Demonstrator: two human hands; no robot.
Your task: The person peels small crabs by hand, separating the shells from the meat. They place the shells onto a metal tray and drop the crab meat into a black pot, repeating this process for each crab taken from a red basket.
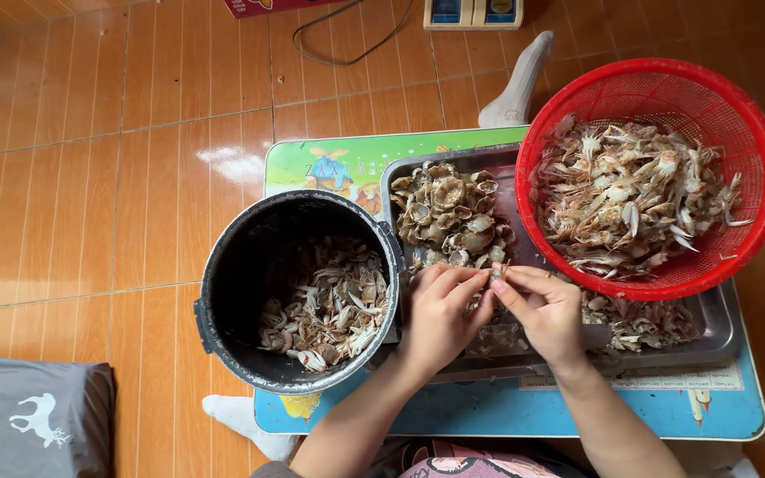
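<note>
A low colourful table point(453, 416) stands on an orange tiled floor point(90, 177), and nearly everything in use rests on it. Over its right end sits a round red mesh basket point(759, 168), heaped with pale crab pieces point(630, 195), its lower edge overlapping a metal tray point(723, 323). The tray runs across the middle of the table and bears a mound of empty crab shells point(449, 217) at its upper left, with more scraps lying below the basket. Just left of the tray, touching its edge, stands a black pot point(250, 265) holding a layer of shell and leg fragments point(334, 305). A grey cushion point(28, 420) lies at the lower left on the floor.

Both hands meet over the tray, between pot and basket. The left hand point(440, 314) curls its fingers closed round a small crab piece point(495, 276), and the right hand point(546, 310) pinches the same piece with thumb and forefinger. The piece is mostly hidden by the fingertips.
</note>
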